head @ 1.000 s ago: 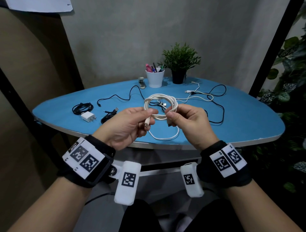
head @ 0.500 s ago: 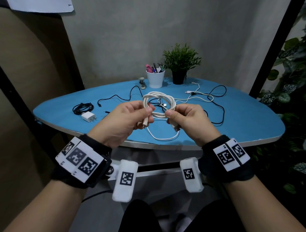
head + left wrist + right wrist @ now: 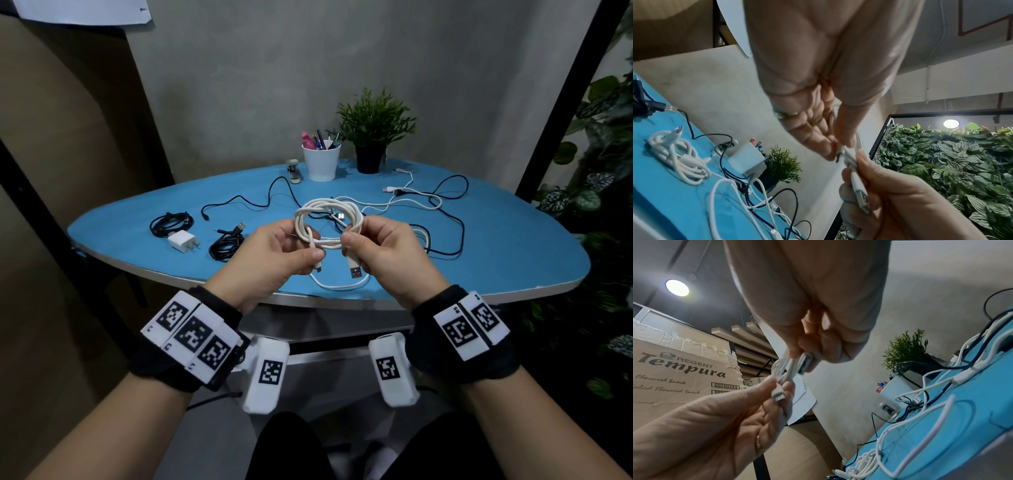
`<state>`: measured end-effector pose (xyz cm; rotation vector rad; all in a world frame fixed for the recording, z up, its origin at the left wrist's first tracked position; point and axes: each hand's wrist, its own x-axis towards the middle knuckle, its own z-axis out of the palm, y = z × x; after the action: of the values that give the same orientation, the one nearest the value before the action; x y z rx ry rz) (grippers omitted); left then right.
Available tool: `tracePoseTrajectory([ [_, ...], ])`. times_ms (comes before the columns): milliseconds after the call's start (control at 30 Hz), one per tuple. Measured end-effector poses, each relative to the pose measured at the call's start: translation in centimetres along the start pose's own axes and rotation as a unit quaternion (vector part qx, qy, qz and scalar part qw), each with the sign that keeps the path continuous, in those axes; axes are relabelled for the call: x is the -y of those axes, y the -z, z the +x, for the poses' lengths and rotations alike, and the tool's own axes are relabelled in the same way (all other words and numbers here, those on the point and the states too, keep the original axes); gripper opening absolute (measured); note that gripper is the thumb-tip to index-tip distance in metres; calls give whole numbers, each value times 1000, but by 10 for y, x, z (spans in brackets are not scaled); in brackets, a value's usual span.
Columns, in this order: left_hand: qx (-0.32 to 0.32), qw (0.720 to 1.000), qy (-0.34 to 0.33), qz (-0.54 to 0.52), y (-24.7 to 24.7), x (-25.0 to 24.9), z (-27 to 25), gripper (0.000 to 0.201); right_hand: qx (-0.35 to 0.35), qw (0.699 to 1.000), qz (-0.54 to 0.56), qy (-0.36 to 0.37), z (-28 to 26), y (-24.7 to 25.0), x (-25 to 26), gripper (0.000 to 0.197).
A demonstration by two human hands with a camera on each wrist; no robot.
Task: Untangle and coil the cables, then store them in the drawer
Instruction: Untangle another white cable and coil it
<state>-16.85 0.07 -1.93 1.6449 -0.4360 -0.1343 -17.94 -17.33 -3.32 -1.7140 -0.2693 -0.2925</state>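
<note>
While we held the white cable point(image 3: 327, 219) above the near edge of the blue table point(image 3: 513, 246), its loops formed a coil between our two hands. Far left of this coil lay a coiled black cable point(image 3: 170, 223), then a white charger point(image 3: 182, 241), then a second black bundle point(image 3: 224, 246) with a USB plug. Our left hand point(image 3: 274, 260) pinched the left side of the coil, with thumb and fingers curled on the small plug end. Our right hand point(image 3: 387, 253) gripped the right side of the coil, and the USB plug point(image 3: 354, 267) pointed down from its thumb. Behind the coil stood a white cup point(image 3: 321, 164) with pens and a small plant point(image 3: 375, 126). Right of the coil, loose white and black cables point(image 3: 442, 212) lay tangled on the table.
</note>
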Motion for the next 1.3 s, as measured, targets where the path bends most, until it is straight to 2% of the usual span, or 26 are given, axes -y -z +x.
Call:
tracePoseTrajectory([
  [133, -39, 998, -40, -7, -4, 2, 0, 15, 22, 1000, 2, -13, -2, -2, -1, 12],
  [267, -51, 997, -62, 22, -8, 4, 1, 16, 50, 998, 7, -23, -5, 1, 3, 13],
  [433, -93, 994, -56, -23, -12, 3, 2, 19, 65, 997, 21, -33, -6, 0, 7, 5],
  [567, -111, 993, -30, -31, -13, 7, 3, 21, 39, 997, 24, -54, -7, -2, 4, 7],
  [700, -107, 994, -22, -10, -16, 12, 3, 16, 31, 996, -11, -77, -6, -3, 0, 3],
  [800, -90, 996, -20, -13, -16, 15, 3, 10, 49, 995, -15, -87, -6, -1, 1, 8],
  [867, -76, 997, -17, -17, -16, 15, 3, 8, 69, 994, -4, -89, -7, 0, 3, 6],
  [967, -53, 998, -13, -7, -14, 13, 3, 6, 63, 994, 19, -87, -8, 0, 2, 2],
  [1067, -34, 999, -9, 19, -9, 10, 2, 4, 57, 993, 59, -88, -9, -2, -2, 12],
  [1200, -31, 999, 1, 37, -5, 11, 1, 6, 81, 986, 111, -98, -11, -1, -5, 15],
  [1300, -35, 999, 12, 23, -7, 11, 0, 5, 97, 986, 96, -94, -11, 0, -5, 13],
])
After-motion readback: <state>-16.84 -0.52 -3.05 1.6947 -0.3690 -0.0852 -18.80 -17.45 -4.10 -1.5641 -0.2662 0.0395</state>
